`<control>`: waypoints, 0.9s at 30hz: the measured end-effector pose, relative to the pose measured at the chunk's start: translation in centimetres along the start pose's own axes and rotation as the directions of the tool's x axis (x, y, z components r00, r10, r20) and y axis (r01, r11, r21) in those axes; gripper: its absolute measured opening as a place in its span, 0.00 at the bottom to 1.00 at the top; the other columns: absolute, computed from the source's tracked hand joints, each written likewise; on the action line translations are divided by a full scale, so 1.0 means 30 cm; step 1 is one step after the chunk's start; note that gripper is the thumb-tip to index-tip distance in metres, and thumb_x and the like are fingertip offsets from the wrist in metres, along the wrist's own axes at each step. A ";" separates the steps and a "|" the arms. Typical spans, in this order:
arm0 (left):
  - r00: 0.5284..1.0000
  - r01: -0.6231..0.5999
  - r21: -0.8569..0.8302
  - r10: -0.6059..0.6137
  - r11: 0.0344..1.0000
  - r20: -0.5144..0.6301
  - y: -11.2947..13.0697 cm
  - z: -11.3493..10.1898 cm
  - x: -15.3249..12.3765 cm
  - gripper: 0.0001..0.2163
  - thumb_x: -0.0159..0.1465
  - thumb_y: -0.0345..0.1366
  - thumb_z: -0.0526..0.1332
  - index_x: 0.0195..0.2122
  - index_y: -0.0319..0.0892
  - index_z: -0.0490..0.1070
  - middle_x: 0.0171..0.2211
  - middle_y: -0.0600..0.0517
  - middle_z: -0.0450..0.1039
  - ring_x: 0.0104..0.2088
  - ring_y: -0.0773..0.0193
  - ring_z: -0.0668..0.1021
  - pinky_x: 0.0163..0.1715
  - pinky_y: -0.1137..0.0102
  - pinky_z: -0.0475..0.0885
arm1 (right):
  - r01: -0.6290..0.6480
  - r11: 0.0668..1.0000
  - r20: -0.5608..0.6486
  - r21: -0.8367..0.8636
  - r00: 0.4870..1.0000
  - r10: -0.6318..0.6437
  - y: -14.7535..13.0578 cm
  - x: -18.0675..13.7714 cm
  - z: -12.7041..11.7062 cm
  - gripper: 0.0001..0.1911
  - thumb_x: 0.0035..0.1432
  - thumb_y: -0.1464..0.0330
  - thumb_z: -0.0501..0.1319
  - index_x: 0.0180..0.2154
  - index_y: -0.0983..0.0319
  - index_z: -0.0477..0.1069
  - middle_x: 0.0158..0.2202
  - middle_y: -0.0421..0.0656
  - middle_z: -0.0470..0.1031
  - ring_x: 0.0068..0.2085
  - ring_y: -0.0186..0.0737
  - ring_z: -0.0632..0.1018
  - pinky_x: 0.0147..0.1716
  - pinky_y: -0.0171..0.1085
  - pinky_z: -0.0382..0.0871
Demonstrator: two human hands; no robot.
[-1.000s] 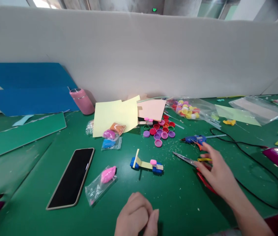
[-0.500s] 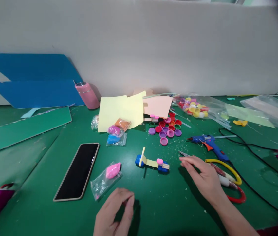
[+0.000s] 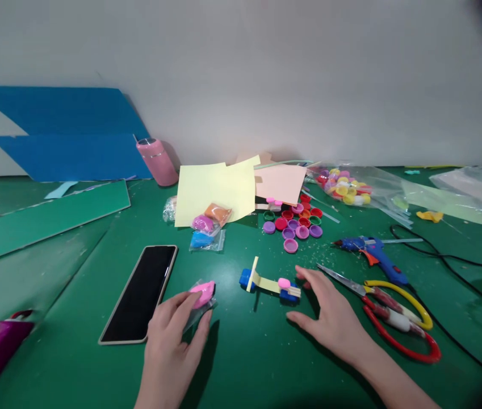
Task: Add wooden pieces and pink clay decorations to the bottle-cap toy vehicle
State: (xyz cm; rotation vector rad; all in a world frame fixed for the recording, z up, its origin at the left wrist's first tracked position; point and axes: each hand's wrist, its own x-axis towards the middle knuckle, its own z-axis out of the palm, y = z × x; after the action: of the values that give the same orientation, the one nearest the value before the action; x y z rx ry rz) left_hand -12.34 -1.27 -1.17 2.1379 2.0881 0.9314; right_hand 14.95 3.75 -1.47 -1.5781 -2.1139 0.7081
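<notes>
My left hand reaches over a lump of pink modelling clay in a clear plastic bag. Its fingertips are at the clay, and the thumb stands apart from them. The hand hides most of the bag. My right hand is open beside a small craft-stick model, thumb and fingers spread near its right end. That model has blue pieces under both ends, an upright stick at the left and a pink piece on the right. Scissors with red and yellow handles lie behind my right hand.
A phone lies at left. Bottle caps, paper sheets and clay packets are farther back. A blue glue gun with a black cord is at right. A pink bottle stands near the wall.
My left hand has moved left and forward onto the bagged pink clay, its fingers opening. My right hand has come left from the scissors toward the model and spread. The view has shifted slightly.
</notes>
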 end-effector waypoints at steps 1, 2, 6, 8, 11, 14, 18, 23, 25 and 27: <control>1.000 0.007 0.013 -0.007 1.000 -0.005 -0.006 -0.002 0.003 0.13 0.57 0.38 0.58 0.42 0.40 0.69 0.38 0.45 0.67 0.40 0.53 0.71 0.37 0.60 0.69 | 0.011 1.000 0.015 -0.008 1.000 -0.011 -0.005 0.011 0.007 0.33 0.48 0.61 0.62 0.54 0.59 0.55 0.51 0.48 0.64 0.49 0.49 0.68 0.45 0.47 0.65; 1.000 0.014 0.022 -0.014 1.000 -0.010 -0.012 -0.005 0.006 0.13 0.57 0.38 0.58 0.42 0.40 0.69 0.39 0.45 0.67 0.40 0.53 0.71 0.38 0.59 0.69 | 0.028 1.000 0.025 -0.012 0.999 -0.028 -0.009 0.022 0.012 0.30 0.49 0.61 0.61 0.53 0.60 0.57 0.50 0.48 0.65 0.49 0.49 0.69 0.45 0.47 0.66; 0.999 0.038 0.058 -0.038 0.998 -0.004 -0.043 -0.016 0.008 0.15 0.56 0.39 0.59 0.43 0.40 0.68 0.39 0.44 0.67 0.41 0.52 0.70 0.37 0.60 0.69 | 0.134 0.991 0.032 0.000 0.991 -0.134 -0.014 0.066 0.019 0.15 0.53 0.65 0.58 0.44 0.60 0.67 0.43 0.46 0.70 0.44 0.46 0.71 0.42 0.44 0.67; 0.999 0.049 0.082 -0.051 0.995 0.019 -0.059 -0.020 0.006 0.16 0.55 0.40 0.59 0.44 0.39 0.67 0.40 0.44 0.66 0.42 0.52 0.70 0.37 0.60 0.69 | 0.165 0.986 0.024 0.012 0.986 -0.165 -0.010 0.090 0.018 0.13 0.54 0.66 0.57 0.43 0.60 0.67 0.42 0.46 0.70 0.43 0.45 0.71 0.42 0.42 0.67; 0.997 0.057 0.108 -0.063 0.993 0.052 -0.074 -0.021 0.001 0.17 0.55 0.40 0.59 0.45 0.41 0.66 0.41 0.44 0.67 0.43 0.51 0.70 0.38 0.60 0.68 | 0.191 0.981 0.019 0.024 0.981 -0.192 -0.001 0.124 0.017 0.14 0.55 0.67 0.57 0.45 0.60 0.66 0.44 0.46 0.69 0.45 0.44 0.70 0.44 0.42 0.65; 0.995 0.031 0.140 -0.044 0.990 0.091 -0.078 -0.013 -0.001 0.17 0.55 0.42 0.59 0.45 0.42 0.67 0.42 0.44 0.68 0.44 0.50 0.70 0.38 0.59 0.67 | 0.213 0.977 0.032 0.029 0.976 -0.213 0.005 0.150 0.022 0.14 0.54 0.67 0.58 0.44 0.59 0.67 0.43 0.45 0.70 0.45 0.45 0.71 0.45 0.43 0.65; 0.985 0.017 0.230 -0.056 0.973 0.164 -0.063 0.005 0.014 0.20 0.56 0.43 0.57 0.47 0.41 0.66 0.44 0.41 0.69 0.46 0.48 0.69 0.39 0.56 0.66 | 0.210 0.978 0.031 0.023 0.977 -0.210 0.005 0.159 0.026 0.19 0.53 0.66 0.58 0.48 0.58 0.64 0.47 0.46 0.68 0.49 0.47 0.68 0.47 0.45 0.63; 0.965 -0.027 0.291 -0.051 0.956 0.257 -0.043 0.017 0.049 0.17 0.59 0.40 0.53 0.49 0.41 0.65 0.43 0.42 0.72 0.46 0.49 0.69 0.39 0.56 0.63 | 0.089 0.994 -0.078 0.059 0.993 -0.085 0.013 0.107 -0.015 0.30 0.51 0.64 0.60 0.55 0.58 0.53 0.51 0.48 0.61 0.43 0.44 0.71 0.40 0.43 0.67; 0.964 -0.052 0.284 -0.025 0.957 0.263 -0.048 0.017 0.052 0.16 0.59 0.38 0.52 0.48 0.42 0.66 0.41 0.43 0.73 0.45 0.49 0.70 0.38 0.57 0.62 | 0.045 0.993 -0.241 0.110 0.970 -0.018 0.016 0.063 -0.034 0.17 0.53 0.64 0.58 0.45 0.60 0.63 0.41 0.46 0.67 0.36 0.41 0.71 0.33 0.39 0.67; 0.968 -0.074 0.258 0.007 0.963 0.251 -0.052 0.014 0.041 0.15 0.59 0.37 0.53 0.47 0.43 0.68 0.39 0.45 0.74 0.43 0.50 0.71 0.37 0.58 0.62 | 0.079 0.979 -0.353 0.189 0.936 -0.008 0.007 0.011 -0.041 0.06 0.57 0.66 0.54 0.29 0.60 0.65 0.28 0.42 0.67 0.28 0.38 0.69 0.28 0.36 0.64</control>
State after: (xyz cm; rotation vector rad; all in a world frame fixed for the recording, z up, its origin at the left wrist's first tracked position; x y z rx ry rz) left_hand -13.65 0.20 -1.64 2.2839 2.1505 0.3717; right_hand 15.76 4.31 -0.63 -1.4228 -1.7539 0.5554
